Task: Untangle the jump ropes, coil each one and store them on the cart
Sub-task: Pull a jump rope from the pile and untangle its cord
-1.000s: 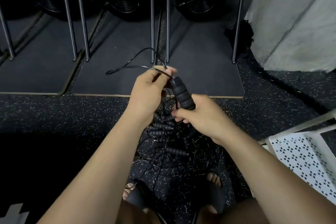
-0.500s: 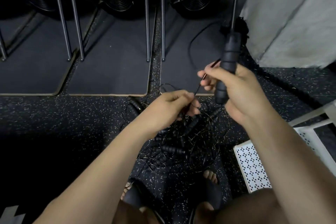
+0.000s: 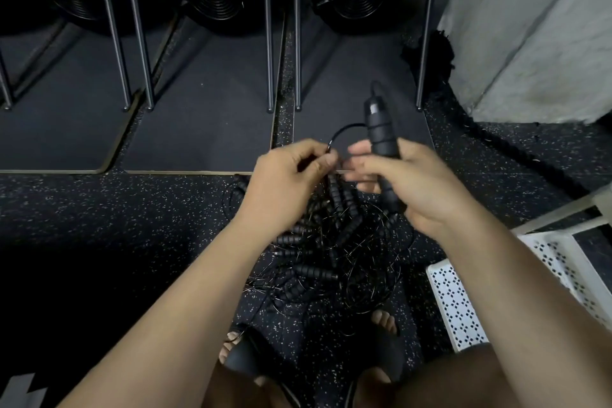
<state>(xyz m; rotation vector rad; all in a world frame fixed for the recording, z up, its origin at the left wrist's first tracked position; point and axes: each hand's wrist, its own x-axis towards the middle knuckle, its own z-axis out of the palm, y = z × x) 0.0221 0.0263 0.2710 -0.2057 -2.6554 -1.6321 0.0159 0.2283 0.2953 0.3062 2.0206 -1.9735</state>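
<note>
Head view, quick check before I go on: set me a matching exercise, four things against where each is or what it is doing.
1 handle
2 rope tangle
3 cart
4 left hand

A lying on the floor
B at the lower right of the view
C gripped in the right hand
D pinching a thin cord

Pairs: 1-C, 2-A, 3-B, 4-D.

No words to read
The black rope handle (image 3: 381, 139) has a small pale mark near its top. It is too tiny and blurry to read.
</note>
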